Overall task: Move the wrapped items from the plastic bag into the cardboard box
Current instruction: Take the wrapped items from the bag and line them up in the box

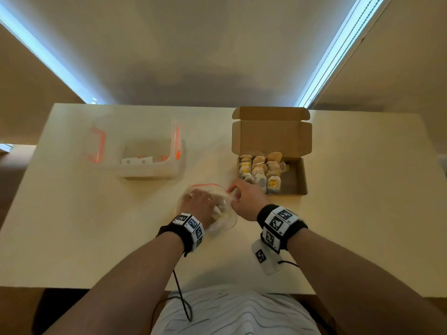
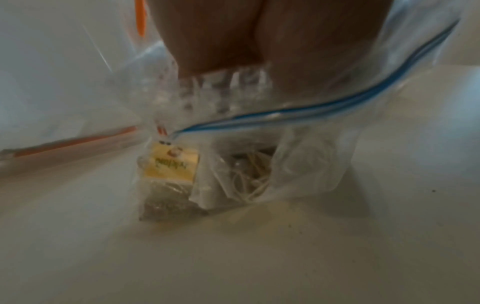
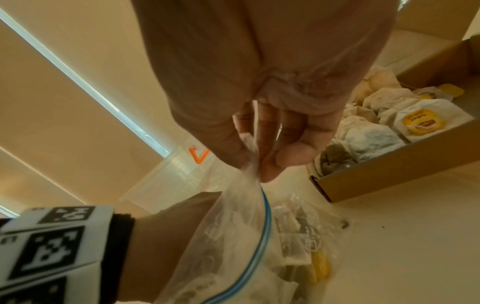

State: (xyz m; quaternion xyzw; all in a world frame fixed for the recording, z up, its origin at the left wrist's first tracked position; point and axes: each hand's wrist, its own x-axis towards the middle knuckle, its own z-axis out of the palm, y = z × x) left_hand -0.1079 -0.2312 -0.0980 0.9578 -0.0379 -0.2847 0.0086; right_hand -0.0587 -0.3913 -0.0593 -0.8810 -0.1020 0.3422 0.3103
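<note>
While both hands work at the bag, the scene reads:
Left hand (image 1: 198, 201): reaches inside the plastic bag (image 3: 233, 236); its grasp cannot be told.
Right hand (image 3: 259, 127): pinches the bag's rim, holding it open.
Wrapped items (image 2: 171, 164): some in the bag on the table (image 1: 96, 226).
Cardboard box (image 1: 294, 176): open, just right of the bag, partly filled.

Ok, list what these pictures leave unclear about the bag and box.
- Left hand: fingers are inside the plastic bag; the wrist view is blurred, so its grip is unreadable.
- Wrapped items left in the bag: count hidden by crumpled plastic.
- Cardboard box: labels too small in the head view.
</note>
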